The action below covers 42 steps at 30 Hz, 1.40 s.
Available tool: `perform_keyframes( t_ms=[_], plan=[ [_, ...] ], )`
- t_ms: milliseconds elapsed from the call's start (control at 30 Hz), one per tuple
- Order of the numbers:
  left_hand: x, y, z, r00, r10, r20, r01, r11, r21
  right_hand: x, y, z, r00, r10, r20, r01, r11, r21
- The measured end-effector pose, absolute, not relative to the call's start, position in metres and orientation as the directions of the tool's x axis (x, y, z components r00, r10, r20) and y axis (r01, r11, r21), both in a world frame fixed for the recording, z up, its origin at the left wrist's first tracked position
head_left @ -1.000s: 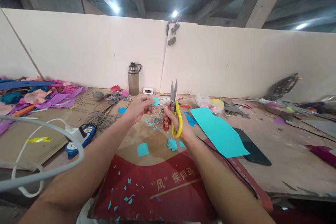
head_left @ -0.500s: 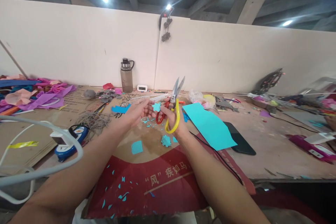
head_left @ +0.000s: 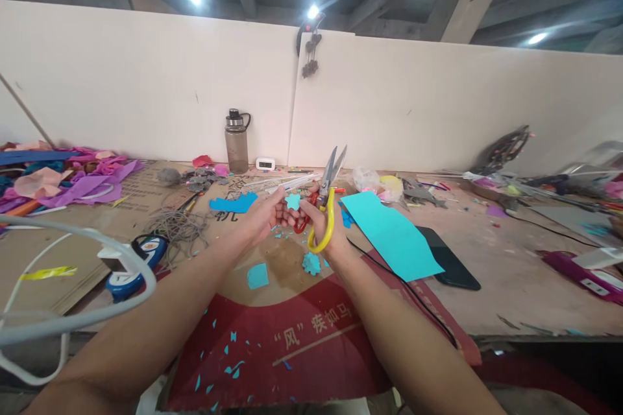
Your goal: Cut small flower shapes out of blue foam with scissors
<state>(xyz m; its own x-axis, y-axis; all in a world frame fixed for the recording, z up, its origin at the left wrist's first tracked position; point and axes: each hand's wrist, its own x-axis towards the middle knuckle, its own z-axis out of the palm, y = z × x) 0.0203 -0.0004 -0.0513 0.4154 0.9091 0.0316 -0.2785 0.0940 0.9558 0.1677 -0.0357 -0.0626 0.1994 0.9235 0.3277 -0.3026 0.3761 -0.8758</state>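
My left hand (head_left: 267, 217) pinches a small turquoise paper flower (head_left: 293, 201) at its fingertips. Close beside it, my right hand (head_left: 320, 219) grips a pair of scissors (head_left: 329, 183) with one red and one yellow handle. The blades point up and away, slightly parted, with no paper between them. Fingers of the right hand reach the flower's right edge; whether they grip it too, I cannot tell. Below the hands lie a stack of cut turquoise flowers (head_left: 311, 264) and a turquoise square piece (head_left: 257, 276). A large turquoise sheet (head_left: 394, 233) rests to the right.
Red-and-brown cardboard (head_left: 272, 350) covers the front, strewn with scraps. A black phone (head_left: 450, 259) lies partly under the sheet. A bottle (head_left: 237, 142) and small clock (head_left: 265, 164) stand by the wall. Left are a blue tape measure (head_left: 131, 279), tangled string (head_left: 179, 227) and white cable (head_left: 146, 279).
The paper flower has turned a little and sits nearer the right hand's fingers. Both hands have come closer together. The view has shifted slightly.
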Motion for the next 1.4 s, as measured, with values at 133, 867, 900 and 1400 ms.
perform_keyframes(
  t_ms=[133,867,900,1400],
  plan=[
    [0.016,0.001,-0.048,0.376,0.926,-0.024,-0.260,0.130,0.957,0.169,-0.033,-0.062,0.217,0.929,0.300,-0.296,0.356,-0.887],
    [-0.014,0.004,-0.047,0.446,0.894,-0.044,-0.216,0.155,0.964,0.172,-0.034,-0.072,0.026,0.956,0.293,-0.171,0.293,-0.941],
    [-0.014,0.004,-0.047,0.435,0.899,-0.045,-0.223,0.156,0.962,0.172,-0.035,-0.071,0.024,0.955,0.295,-0.168,0.295,-0.941],
    [-0.013,-0.002,-0.041,0.467,0.879,-0.096,-0.061,0.140,0.988,0.171,-0.039,-0.065,0.034,0.939,0.341,-0.103,0.343,-0.934]
  ],
)
